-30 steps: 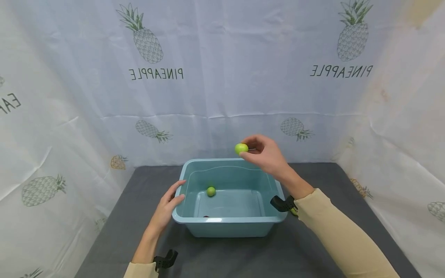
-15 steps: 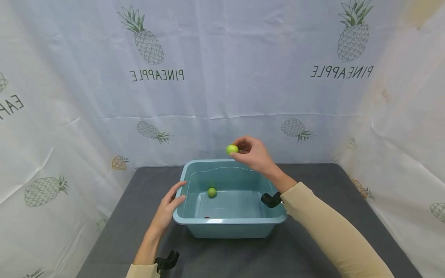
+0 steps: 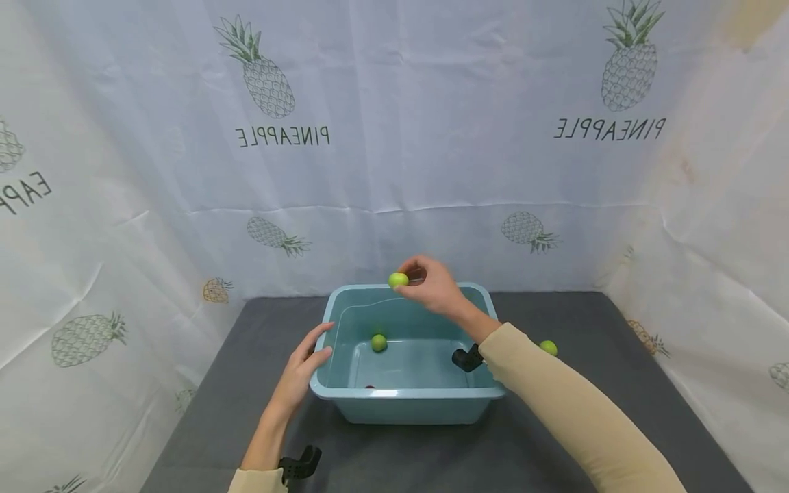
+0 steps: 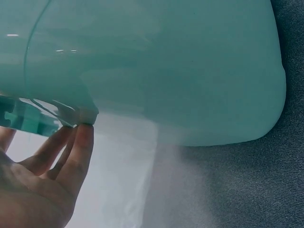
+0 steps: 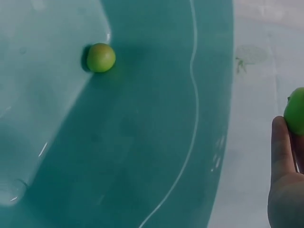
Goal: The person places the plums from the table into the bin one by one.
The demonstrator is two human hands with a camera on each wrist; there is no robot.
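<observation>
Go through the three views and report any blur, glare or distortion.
Head view: sharp, evenly lit, backdrop lettering mirrored. Left wrist view: tub fills the frame, soft, small glints near the rim; left hand at its edge. Right wrist view: clear, green ball casts a soft shadow.

The word "PINEAPPLE", printed mirror-reversed beneath pineapple drawings, appears twice on the white backdrop [image 3: 431, 103]; a cut-off "EAPP" shows at its left edge.

fingers [image 5: 281, 142] hold a green ball [image 5: 295, 110]; another ball [image 5: 100, 57] lies in the tub [image 5: 142, 142].
</observation>
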